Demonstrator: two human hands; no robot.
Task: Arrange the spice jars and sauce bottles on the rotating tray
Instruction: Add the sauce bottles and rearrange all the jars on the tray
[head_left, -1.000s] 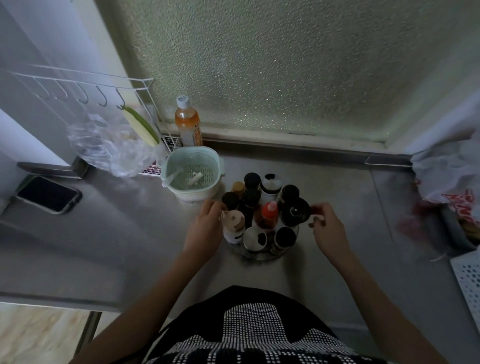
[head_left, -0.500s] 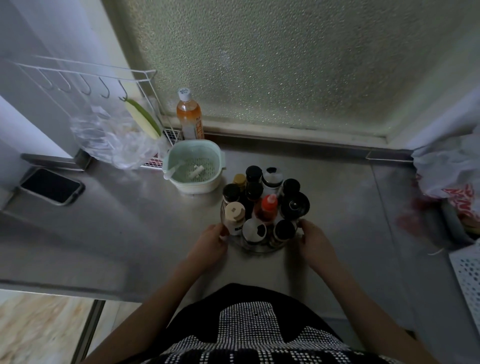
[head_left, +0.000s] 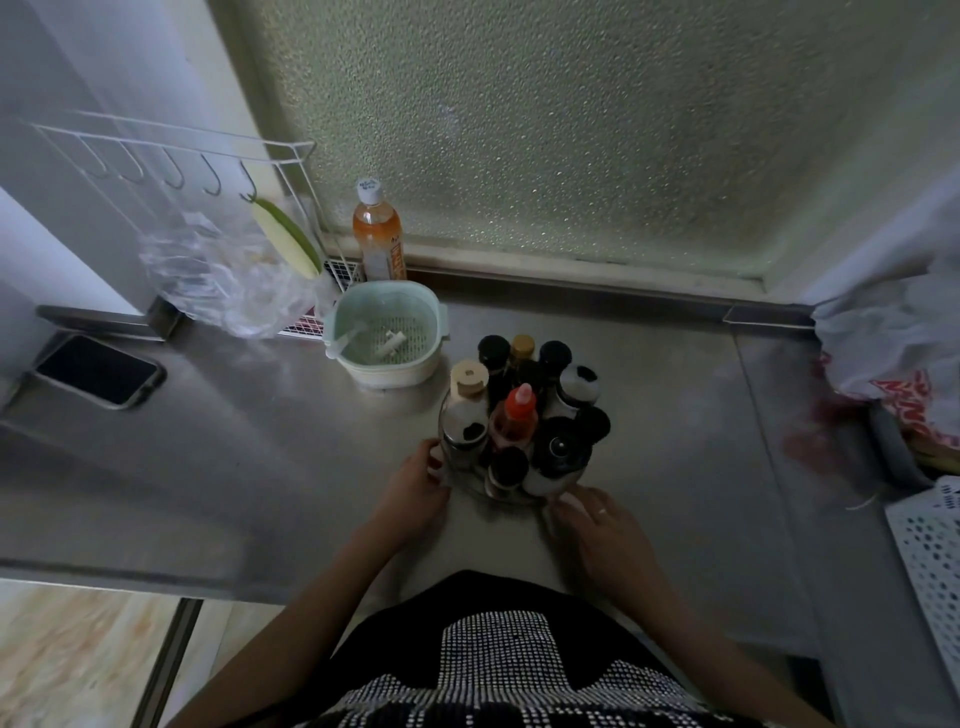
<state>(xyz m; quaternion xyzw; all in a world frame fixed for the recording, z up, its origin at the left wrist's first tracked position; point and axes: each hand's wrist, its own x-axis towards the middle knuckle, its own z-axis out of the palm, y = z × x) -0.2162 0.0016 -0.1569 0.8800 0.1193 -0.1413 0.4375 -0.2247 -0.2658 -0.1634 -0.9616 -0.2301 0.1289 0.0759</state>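
Observation:
A clear round rotating tray (head_left: 497, 496) stands on the steel counter (head_left: 260, 441), packed with several spice jars and sauce bottles. A red-capped sauce bottle (head_left: 519, 406) stands in its middle. A cream-lidded jar (head_left: 469, 374) is at the left, a white jar with a black top (head_left: 579, 382) at the back right, and a black grinder (head_left: 558, 448) at the front right. My left hand (head_left: 415, 486) grips the tray's left rim. My right hand (head_left: 597, 525) lies flat, fingertips touching the front right rim.
Behind the tray to the left sit a pale green strainer basket (head_left: 387, 332) and an orange drink bottle (head_left: 376, 234). A phone (head_left: 98, 369) lies far left below a wire hook rack (head_left: 182, 150) and a plastic bag (head_left: 228, 280). At the right edge are crumpled bags (head_left: 893, 353) and a white perforated basket (head_left: 930, 545).
The tray has turned clockwise: the cream-lidded jar went from front left to the left side. Both hands dropped from the jars to the tray's rim.

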